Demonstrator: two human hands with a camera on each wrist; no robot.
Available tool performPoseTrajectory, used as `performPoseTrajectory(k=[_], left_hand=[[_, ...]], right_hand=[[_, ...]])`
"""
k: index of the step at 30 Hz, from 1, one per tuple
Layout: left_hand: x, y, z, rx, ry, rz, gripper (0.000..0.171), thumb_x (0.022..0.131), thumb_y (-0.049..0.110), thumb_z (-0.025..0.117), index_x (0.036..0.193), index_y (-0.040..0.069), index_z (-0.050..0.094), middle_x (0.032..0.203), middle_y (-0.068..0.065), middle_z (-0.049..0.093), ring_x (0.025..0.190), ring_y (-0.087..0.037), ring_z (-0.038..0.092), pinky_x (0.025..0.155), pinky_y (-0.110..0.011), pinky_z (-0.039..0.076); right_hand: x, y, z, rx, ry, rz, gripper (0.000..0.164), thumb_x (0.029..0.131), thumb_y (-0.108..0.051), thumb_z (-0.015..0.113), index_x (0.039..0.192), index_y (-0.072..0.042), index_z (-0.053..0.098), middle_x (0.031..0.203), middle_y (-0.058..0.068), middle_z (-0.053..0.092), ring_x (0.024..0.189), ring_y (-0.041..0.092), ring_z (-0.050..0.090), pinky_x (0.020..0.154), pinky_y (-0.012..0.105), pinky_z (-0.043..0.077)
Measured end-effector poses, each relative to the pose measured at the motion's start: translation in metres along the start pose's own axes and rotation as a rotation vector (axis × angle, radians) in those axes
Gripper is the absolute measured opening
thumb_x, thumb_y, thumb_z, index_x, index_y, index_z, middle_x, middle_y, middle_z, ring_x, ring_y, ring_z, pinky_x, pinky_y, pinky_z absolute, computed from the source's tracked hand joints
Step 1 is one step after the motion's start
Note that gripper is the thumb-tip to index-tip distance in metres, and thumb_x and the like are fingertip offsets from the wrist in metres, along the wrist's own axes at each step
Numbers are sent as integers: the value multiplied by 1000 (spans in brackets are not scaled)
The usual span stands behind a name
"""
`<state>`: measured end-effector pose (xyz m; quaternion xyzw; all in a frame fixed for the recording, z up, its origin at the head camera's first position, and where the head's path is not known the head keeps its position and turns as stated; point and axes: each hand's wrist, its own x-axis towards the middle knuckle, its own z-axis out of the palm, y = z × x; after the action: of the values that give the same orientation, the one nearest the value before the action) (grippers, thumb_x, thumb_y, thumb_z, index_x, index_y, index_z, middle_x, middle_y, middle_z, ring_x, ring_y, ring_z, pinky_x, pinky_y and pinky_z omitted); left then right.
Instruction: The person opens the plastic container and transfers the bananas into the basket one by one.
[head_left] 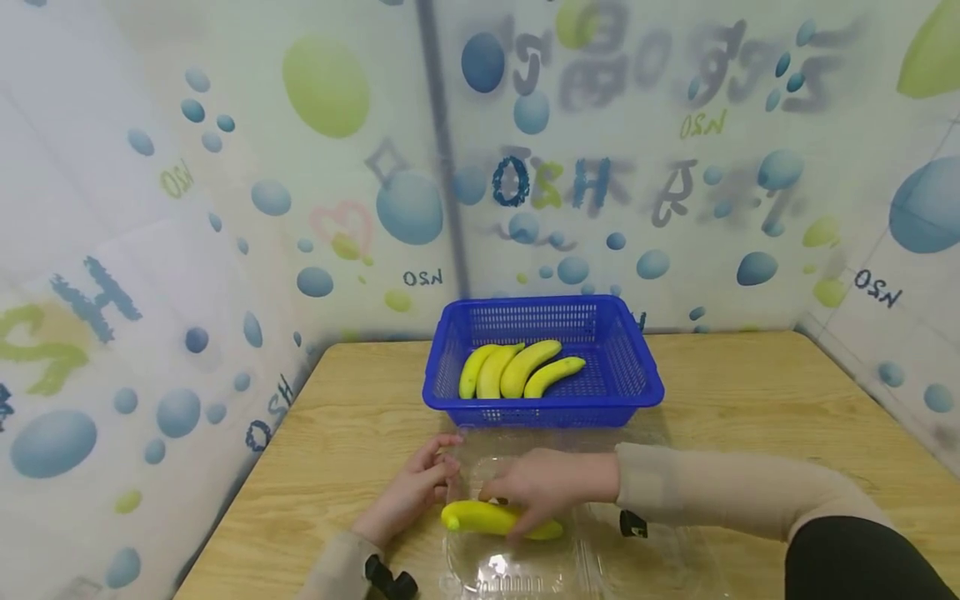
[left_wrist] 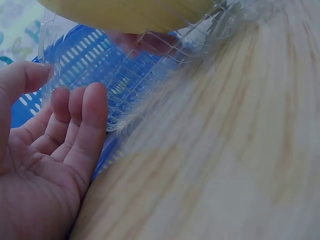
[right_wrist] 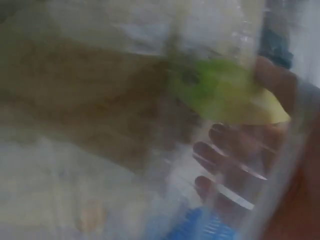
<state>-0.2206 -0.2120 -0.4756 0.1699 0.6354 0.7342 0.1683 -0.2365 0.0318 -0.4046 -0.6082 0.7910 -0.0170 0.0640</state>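
Note:
A yellow banana (head_left: 480, 517) with a greenish tip lies across a clear plastic clamshell container (head_left: 517, 575). My right hand (head_left: 542, 485) reaches in from the right and grips the banana near its right part, thumb on the near side and fingers on the far side. In the right wrist view, clear plastic blurs the banana (right_wrist: 225, 92) and the fingers (right_wrist: 225, 155). My left hand (head_left: 412, 492) is at the container's left edge, palm turned inward and fingers loosely bent. In the left wrist view its thumb tip is right at the clear wall (left_wrist: 112, 107), below the banana (left_wrist: 135, 15).
Behind the container stands a blue plastic basket (head_left: 637, 392) with several bananas (head_left: 517, 371) in its left half. Both are on a wooden table (head_left: 360, 400). The container's other half (head_left: 645, 567) spreads to the right, under my right forearm. A patterned curtain (head_left: 337, 167) surrounds the table.

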Motion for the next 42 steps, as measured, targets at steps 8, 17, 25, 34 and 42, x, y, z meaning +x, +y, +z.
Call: performPoseTrajectory(k=[8, 17, 25, 34, 42], left_hand=[[0, -5, 3, -7, -8, -21, 40, 99, 8, 49, 135, -1, 34, 90, -3, 54, 73, -10, 55, 64, -25, 50], [2, -4, -1, -22, 15, 25, 41, 97, 5, 49, 134, -5, 33, 86, -2, 52, 68, -10, 55, 59, -24, 49], [2, -3, -3, -11, -2, 10, 45, 98, 8, 51, 135, -5, 32, 87, -3, 53, 68, -11, 56, 61, -26, 51], [8, -7, 4, -29, -12, 12, 41, 98, 8, 51, 134, -1, 36, 87, -4, 53, 67, -11, 56, 61, -26, 51], [6, 1, -1, 5, 24, -46, 50, 99, 14, 52, 138, -6, 28, 85, -1, 51, 68, -11, 54, 63, -27, 51]], right_hand=[[-11, 4, -31, 175, 118, 61, 37, 81, -29, 77, 115, -22, 62, 95, -18, 59, 81, -3, 51, 72, 14, 44], [-44, 90, -99, 59, 219, 419, 44, 82, -17, 78, 122, -12, 61, 114, 1, 65, 98, 18, 59, 88, 38, 50], [-51, 145, -71, -27, -2, 526, 30, 83, -6, 73, 111, -10, 64, 100, 5, 68, 86, 21, 62, 80, 39, 53], [-58, 157, -50, -5, -153, 584, 38, 86, -12, 71, 123, -14, 64, 116, 4, 66, 98, 19, 60, 87, 42, 51], [-85, 166, -75, 111, 68, 634, 43, 90, -29, 68, 128, -9, 60, 112, 9, 65, 100, 26, 61, 81, 44, 51]])
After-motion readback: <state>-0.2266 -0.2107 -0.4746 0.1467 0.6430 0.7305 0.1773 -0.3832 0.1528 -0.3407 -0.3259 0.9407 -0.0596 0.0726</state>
